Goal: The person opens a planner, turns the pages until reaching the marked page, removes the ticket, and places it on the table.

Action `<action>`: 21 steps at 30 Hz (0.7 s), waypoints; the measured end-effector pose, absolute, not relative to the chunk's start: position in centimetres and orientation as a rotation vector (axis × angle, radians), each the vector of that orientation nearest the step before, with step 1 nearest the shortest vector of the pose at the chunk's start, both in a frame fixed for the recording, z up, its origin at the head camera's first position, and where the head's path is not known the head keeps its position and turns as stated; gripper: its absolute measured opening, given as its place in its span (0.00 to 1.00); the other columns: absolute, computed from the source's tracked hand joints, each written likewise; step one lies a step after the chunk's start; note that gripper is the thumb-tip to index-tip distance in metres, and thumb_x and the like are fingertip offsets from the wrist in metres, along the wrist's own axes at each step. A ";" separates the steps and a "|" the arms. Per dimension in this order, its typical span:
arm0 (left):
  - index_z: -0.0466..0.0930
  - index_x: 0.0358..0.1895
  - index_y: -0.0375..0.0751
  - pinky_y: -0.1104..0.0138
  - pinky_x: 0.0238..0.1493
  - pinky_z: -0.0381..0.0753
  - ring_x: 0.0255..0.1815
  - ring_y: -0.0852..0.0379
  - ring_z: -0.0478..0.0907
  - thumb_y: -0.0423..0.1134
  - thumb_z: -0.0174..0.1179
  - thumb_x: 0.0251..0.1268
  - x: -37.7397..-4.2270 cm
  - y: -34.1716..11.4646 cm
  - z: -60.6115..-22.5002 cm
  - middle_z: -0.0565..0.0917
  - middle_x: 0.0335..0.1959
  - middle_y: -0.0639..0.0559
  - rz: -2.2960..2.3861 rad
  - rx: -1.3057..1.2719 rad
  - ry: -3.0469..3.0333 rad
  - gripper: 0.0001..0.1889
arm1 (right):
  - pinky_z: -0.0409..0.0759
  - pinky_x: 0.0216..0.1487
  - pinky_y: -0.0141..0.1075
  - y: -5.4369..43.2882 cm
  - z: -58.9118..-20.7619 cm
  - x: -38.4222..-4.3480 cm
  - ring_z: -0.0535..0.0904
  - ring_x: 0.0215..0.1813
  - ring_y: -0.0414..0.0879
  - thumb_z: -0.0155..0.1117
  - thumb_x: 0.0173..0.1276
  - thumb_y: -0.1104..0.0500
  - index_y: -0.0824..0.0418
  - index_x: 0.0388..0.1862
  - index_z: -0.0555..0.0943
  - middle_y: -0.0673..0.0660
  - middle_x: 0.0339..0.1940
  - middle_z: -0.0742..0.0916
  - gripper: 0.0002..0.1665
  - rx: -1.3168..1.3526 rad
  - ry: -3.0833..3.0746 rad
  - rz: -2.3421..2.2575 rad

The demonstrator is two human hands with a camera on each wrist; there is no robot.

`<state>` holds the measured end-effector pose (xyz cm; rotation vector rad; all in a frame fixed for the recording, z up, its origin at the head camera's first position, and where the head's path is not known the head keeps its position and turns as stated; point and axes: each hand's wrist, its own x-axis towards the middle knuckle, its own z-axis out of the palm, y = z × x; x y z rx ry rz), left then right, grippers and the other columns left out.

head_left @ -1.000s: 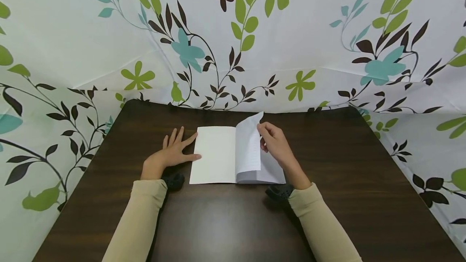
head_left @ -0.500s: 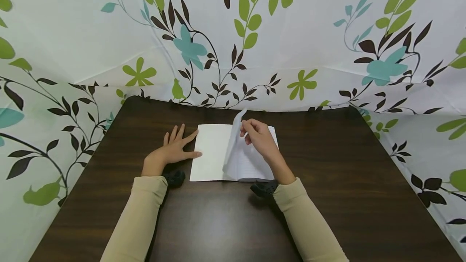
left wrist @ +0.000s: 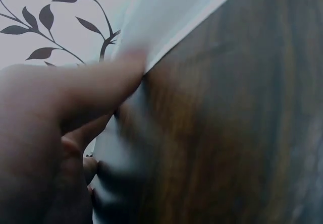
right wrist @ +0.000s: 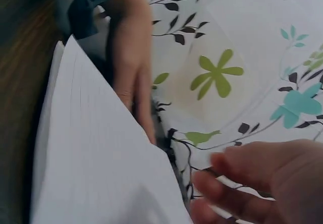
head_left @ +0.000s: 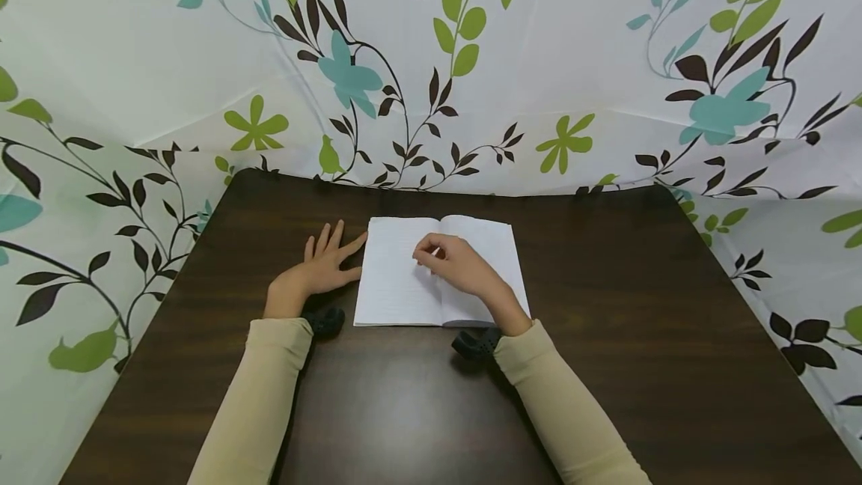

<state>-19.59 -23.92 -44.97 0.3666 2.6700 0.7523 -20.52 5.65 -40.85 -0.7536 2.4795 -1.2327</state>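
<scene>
An open notebook [head_left: 397, 290] with white, faintly lined pages lies flat on the dark wooden table. My left hand [head_left: 315, 275] rests at its left side, fingers spread, with index fingertip and thumb right at the page edge. Up close in the left wrist view, the thumb [left wrist: 101, 82] meets the white edge of the notebook [left wrist: 192, 7]. Over the left page, near the centre fold, hovers my right hand [head_left: 458, 264] with fingers loosely bent and no page between them. The right wrist view shows those fingers [right wrist: 242, 183] apart from the white page [right wrist: 96, 148].
The dark table [head_left: 606, 335] extends around the notebook on every side. Behind it hangs a white cloth [head_left: 572, 36] printed with leaves and flowers. A dark strap device sits under each wrist, such as the right wrist device [head_left: 477, 343].
My right hand has carried a page over from right to left and let it go; the page now lies on the left side. The left hand has stayed almost in place.
</scene>
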 end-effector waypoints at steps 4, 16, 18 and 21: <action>0.46 0.86 0.50 0.33 0.78 0.17 0.85 0.29 0.17 0.53 0.40 0.87 -19.8 -23.8 -44.8 0.26 0.85 0.32 0.758 0.351 2.658 0.33 | 0.82 0.49 0.37 5.3 -41.1 -20.1 0.84 0.48 0.45 0.60 0.81 0.53 0.56 0.55 0.87 0.53 0.52 0.89 0.14 -0.840 2.458 -0.991; 0.41 0.87 0.54 0.32 0.78 0.18 0.85 0.31 0.17 0.69 0.51 0.76 -20.2 -23.1 -44.7 0.24 0.86 0.35 0.714 0.293 2.660 0.47 | 0.79 0.48 0.34 6.0 -41.1 -20.2 0.81 0.47 0.42 0.59 0.82 0.52 0.55 0.59 0.86 0.52 0.55 0.89 0.16 -0.893 2.433 -0.866; 0.40 0.87 0.54 0.32 0.78 0.18 0.85 0.31 0.17 0.67 0.53 0.75 -20.1 -23.2 -44.8 0.24 0.86 0.34 0.714 0.294 2.662 0.48 | 0.81 0.51 0.36 6.5 -41.0 -20.4 0.83 0.48 0.42 0.59 0.82 0.53 0.56 0.60 0.86 0.53 0.55 0.89 0.16 -0.893 2.439 -0.888; 0.39 0.87 0.55 0.31 0.78 0.17 0.85 0.30 0.17 0.67 0.54 0.75 -19.9 -23.3 -44.9 0.24 0.86 0.34 0.727 0.299 2.661 0.48 | 0.83 0.53 0.40 7.6 -40.9 -20.9 0.85 0.49 0.45 0.58 0.82 0.53 0.58 0.61 0.85 0.56 0.56 0.89 0.17 -0.859 2.475 -0.933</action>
